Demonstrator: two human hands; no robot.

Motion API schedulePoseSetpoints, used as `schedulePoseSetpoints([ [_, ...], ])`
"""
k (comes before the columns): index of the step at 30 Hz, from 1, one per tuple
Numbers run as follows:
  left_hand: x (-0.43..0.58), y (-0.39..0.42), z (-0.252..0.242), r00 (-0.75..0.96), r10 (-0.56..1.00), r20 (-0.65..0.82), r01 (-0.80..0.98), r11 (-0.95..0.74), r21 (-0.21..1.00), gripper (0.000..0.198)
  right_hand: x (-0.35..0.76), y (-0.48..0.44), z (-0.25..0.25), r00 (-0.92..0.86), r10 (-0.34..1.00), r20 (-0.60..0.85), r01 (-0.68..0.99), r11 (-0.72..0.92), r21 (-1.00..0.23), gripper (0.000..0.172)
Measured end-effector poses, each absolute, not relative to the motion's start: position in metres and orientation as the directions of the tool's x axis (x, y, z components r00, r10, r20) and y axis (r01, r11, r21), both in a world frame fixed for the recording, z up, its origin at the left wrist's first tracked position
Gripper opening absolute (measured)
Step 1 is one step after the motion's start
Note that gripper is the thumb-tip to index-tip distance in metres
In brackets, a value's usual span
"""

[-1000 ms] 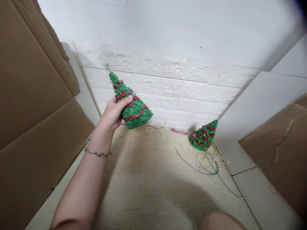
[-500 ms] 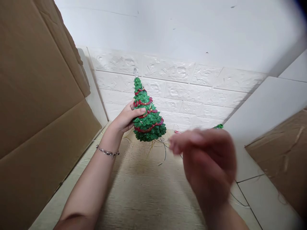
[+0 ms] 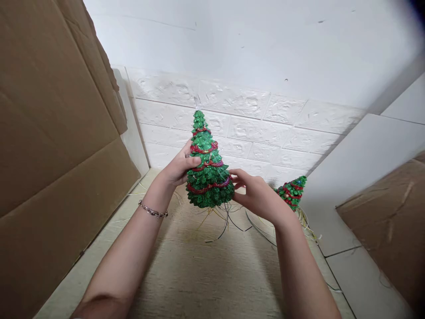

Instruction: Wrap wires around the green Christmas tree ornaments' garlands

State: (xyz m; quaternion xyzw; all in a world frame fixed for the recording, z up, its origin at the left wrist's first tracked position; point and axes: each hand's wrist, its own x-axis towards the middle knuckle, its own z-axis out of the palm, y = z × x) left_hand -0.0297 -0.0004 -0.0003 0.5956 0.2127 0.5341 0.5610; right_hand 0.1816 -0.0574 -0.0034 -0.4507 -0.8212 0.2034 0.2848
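A small green Christmas tree ornament (image 3: 209, 177) with red garlands and a clear tip is held up above the wooden surface, nearly upright. My left hand (image 3: 183, 165) grips its left side, thumb across the front and the other fingers hidden behind. At the lower right edge of the tree, my right hand (image 3: 254, 192) has its thumb and fingers curled against the rim; some fingertips are out of sight behind it. Thin yellow and dark wires (image 3: 227, 219) show below the base, and I cannot tell which of them come from the tree.
A second decorated Christmas tree ornament (image 3: 294, 192) leans at the right, beyond my right forearm, with pale wires by it. Cardboard (image 3: 56, 133) stands on the left and more cardboard (image 3: 392, 212) on the right. A white brick-patterned wall (image 3: 252, 128) closes off the back.
My right hand, blurred and raised close to the camera before, has moved away from me onto the tree's right edge. The tree has shifted slightly right and down, and the second tree is uncovered.
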Motion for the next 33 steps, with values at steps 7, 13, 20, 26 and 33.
schedulePoseSetpoints([
  [7,-0.031,-0.012,0.018,0.305,0.828,0.471,-0.205,-0.425,0.881,0.072,0.187,-0.054,0.004,-0.455,0.837,0.305,0.518,0.527,-0.674,0.052],
  [13,-0.027,-0.007,0.012,0.268,0.88,0.392,-0.191,-0.35,0.917,0.089,0.189,-0.051,0.003,-0.432,0.87,0.237,0.547,0.462,-0.699,0.05],
  [20,-0.026,-0.004,0.006,0.315,0.852,0.418,-0.057,-0.422,0.905,0.067,0.193,-0.039,-0.005,-0.417,0.871,0.262,0.544,0.469,-0.696,0.042],
  [26,-0.021,-0.004,0.003,0.295,0.927,0.232,0.058,-0.26,0.964,0.062,0.186,-0.032,-0.012,-0.432,0.86,0.271,0.629,0.503,-0.593,0.024],
  [33,-0.015,0.004,-0.002,0.249,0.947,0.203,0.131,-0.241,0.962,0.052,0.185,-0.024,-0.024,-0.378,0.872,0.31,0.767,0.483,-0.424,0.023],
])
